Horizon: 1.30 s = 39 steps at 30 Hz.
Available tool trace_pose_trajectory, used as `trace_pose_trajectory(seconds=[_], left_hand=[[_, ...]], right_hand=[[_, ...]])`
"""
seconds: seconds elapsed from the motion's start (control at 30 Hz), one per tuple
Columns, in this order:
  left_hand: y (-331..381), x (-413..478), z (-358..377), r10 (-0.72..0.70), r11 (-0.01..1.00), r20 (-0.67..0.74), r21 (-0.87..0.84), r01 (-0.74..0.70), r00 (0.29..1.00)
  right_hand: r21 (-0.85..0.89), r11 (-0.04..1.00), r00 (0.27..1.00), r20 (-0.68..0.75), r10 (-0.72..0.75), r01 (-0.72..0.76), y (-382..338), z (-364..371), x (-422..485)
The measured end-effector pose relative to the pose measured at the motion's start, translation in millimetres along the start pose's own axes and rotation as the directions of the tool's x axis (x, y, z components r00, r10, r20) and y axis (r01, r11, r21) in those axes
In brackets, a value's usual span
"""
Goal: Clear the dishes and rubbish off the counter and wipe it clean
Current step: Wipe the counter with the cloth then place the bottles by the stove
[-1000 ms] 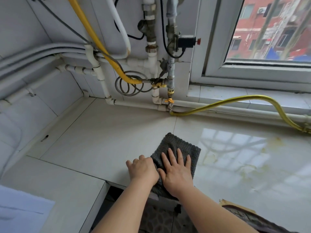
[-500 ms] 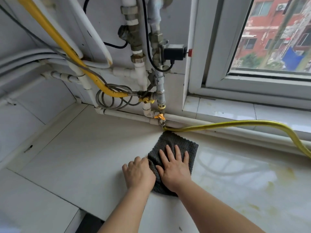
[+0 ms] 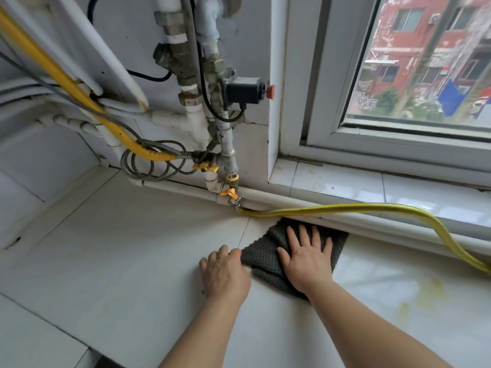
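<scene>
Cloth on counter, just before the hose

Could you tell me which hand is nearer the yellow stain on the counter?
Right: the right hand lies left of the yellow stain; the left hand, farther left.

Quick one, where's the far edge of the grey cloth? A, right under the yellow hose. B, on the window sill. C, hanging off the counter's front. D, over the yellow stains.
A: the cloth ends just below the hose, with the right hand flat on it.
</scene>
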<state>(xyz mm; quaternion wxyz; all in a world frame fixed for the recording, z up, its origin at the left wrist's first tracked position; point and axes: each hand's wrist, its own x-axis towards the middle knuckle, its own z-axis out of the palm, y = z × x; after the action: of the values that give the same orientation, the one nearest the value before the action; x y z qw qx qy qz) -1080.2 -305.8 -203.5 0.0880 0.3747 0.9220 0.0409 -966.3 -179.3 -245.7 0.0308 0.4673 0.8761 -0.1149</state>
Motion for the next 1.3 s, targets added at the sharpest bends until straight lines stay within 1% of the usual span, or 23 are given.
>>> trace_pose_trajectory(seconds=[0.17, 0.27, 0.37, 0.47, 0.53, 0.67, 0.93, 1.1, 1.17, 1.3], left_hand=[[4, 4, -5, -0.017, 1.000, 0.016, 0.009, 0.017, 1.000], [10, 10, -8, -0.023, 1.000, -0.019, -0.006, 0.023, 1.000], [18, 13, -7, 0.014, 1.000, -0.061, -0.021, -0.015, 0.998], [20, 12, -4, 0.025, 0.999, 0.019, -0.041, -0.025, 0.999], [20, 10, -2, 0.028, 0.999, 0.074, -0.025, -0.026, 0.997], [16, 3, -4, 0.062, 0.998, 0.109, 0.009, -0.063, 0.992], [-19, -20, -8, 0.112, 0.994, 0.108, -0.001, -0.113, 0.988], [-41, -28, -13, 0.104, 0.994, 0.065, -0.024, -0.103, 0.992], [-48, -32, -16, 0.112, 0.994, 0.072, -0.024, -0.111, 0.991], [-49, -38, -16, 0.157, 0.987, 0.108, -0.003, -0.158, 0.982]], right_hand=[[0.006, 0.999, 0.999, 0.003, 0.040, -0.040, -11, 0, 0], [-0.014, 1.000, 1.000, 0.020, -0.023, 0.023, -23, 2, -1], [-0.024, 0.995, 0.995, 0.024, -0.098, 0.098, -28, 5, -6], [-0.020, 0.991, 0.991, 0.019, -0.130, 0.130, -27, 6, -15], [-0.015, 0.990, 0.990, 0.014, -0.138, 0.138, -27, 7, -24], [-0.001, 0.994, 0.993, 0.017, -0.113, 0.113, -31, 9, -46], [0.001, 0.999, 0.998, 0.031, -0.051, 0.051, -61, 16, -95], [0.002, 0.996, 0.996, -0.002, -0.090, 0.090, -89, 30, -125], [-0.007, 0.993, 0.993, -0.022, -0.115, 0.115, -96, 33, -137], [0.005, 0.992, 0.992, -0.009, -0.126, 0.126, -98, 35, -156]])
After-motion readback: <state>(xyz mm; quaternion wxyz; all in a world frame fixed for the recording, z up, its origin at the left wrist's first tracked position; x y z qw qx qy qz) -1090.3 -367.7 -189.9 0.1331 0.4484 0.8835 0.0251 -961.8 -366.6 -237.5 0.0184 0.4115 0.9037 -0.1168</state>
